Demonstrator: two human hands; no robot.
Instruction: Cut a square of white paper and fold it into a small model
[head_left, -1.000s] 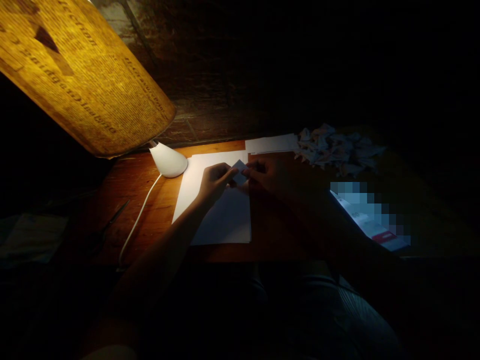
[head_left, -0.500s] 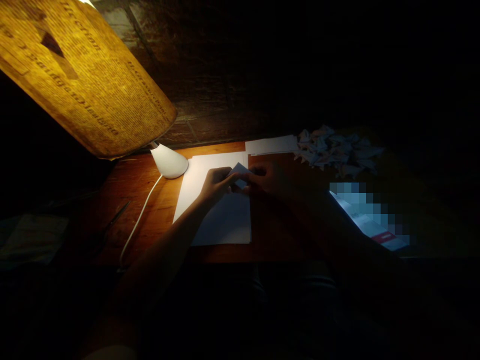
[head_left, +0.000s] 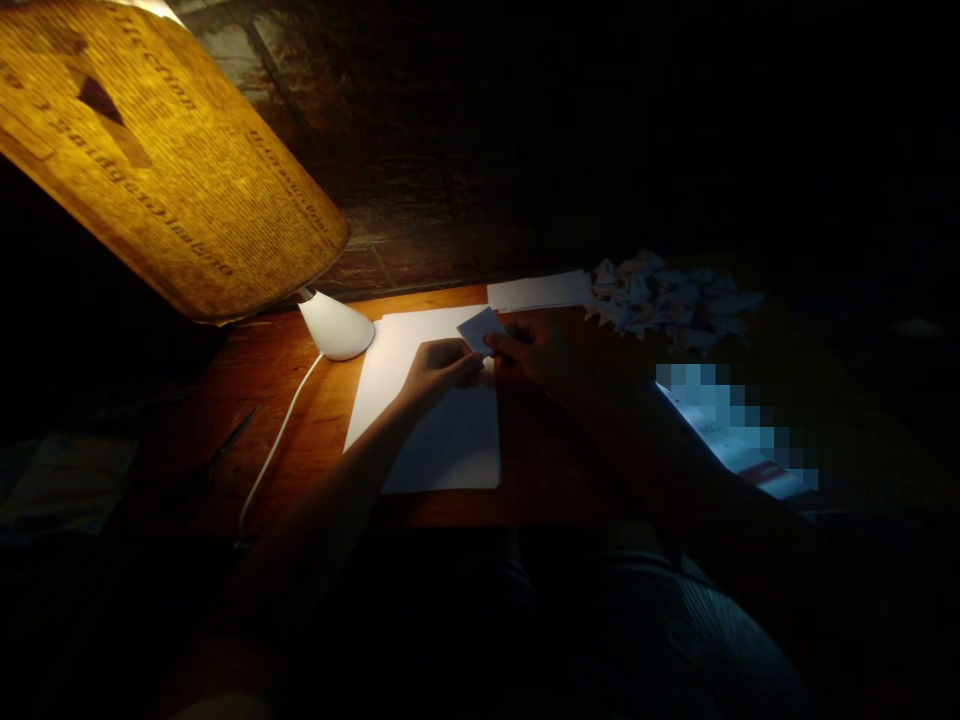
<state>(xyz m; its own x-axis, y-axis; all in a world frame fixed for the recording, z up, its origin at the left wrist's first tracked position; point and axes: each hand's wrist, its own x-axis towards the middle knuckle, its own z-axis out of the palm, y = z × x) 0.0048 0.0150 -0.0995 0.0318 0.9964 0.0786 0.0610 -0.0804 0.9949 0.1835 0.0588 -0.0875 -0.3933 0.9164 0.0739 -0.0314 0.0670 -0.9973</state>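
Observation:
A small folded piece of white paper [head_left: 478, 328] is held up above a stack of white sheets [head_left: 442, 450]. My right hand [head_left: 531, 348] pinches its right side, with the thumb lying across the front. Closed at the paper's lower edge is my left hand [head_left: 442, 368], its thumb and fingertips meeting the bottom corner. Shadow hides most of the fingers of both hands. The sheets lie flat on the wooden table [head_left: 300, 440] below.
A lit lamp with a printed shade [head_left: 172, 160], white base [head_left: 336, 325] and cord [head_left: 281, 430] stands left. Paper strips [head_left: 536, 291] and a heap of folded paper pieces [head_left: 667, 305] lie at the back. A glowing screen [head_left: 727, 440] is at right; dark scissors [head_left: 232, 437] at left.
The folded paper has turned and risen slightly, showing more of its face. My left hand's fingers have slid down from its left side to the lower edge.

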